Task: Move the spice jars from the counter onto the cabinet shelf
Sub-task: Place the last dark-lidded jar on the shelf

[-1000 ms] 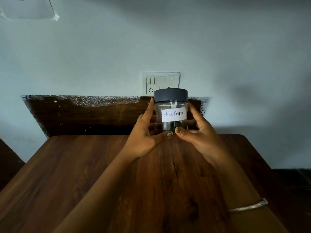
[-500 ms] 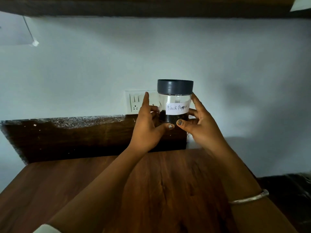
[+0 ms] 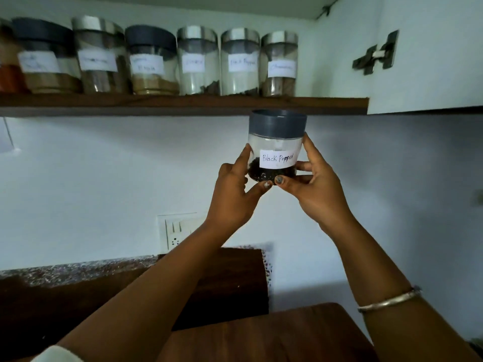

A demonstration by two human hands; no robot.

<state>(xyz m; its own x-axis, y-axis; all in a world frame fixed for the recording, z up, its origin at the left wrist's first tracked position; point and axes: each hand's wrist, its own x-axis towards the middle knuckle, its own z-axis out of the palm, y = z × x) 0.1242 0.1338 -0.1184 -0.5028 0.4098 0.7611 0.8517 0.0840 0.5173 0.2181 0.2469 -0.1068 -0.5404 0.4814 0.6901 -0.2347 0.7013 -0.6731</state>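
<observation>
Fingers [image 3: 243, 158] on both hands are curled round one small jar [image 3: 277, 142]. The left hand [image 3: 232, 197] is on its left side and the right hand [image 3: 318, 189] on its right, with the thumbs meeting under the front of the base. Nearest the camera is the wooden bench [image 3: 274, 335], well below all this, and there's a thin metal bangle [image 3: 386, 301] on the right wrist. That jar is up in the air, upright, with its grey lid [image 3: 277, 125] on, a white label [image 3: 278, 159] reading "Black Pepper" and dark peppercorns sitting in the bottom. The lid is just under the front edge of the shelf [image 3: 183, 104], toward its right end. On the wall behind there's a white socket [image 3: 175, 233]. Furthest back, a row of labelled jars [image 3: 198, 61] stands side by side on that shelf, with a door hinge [image 3: 376, 53] off to the right.
</observation>
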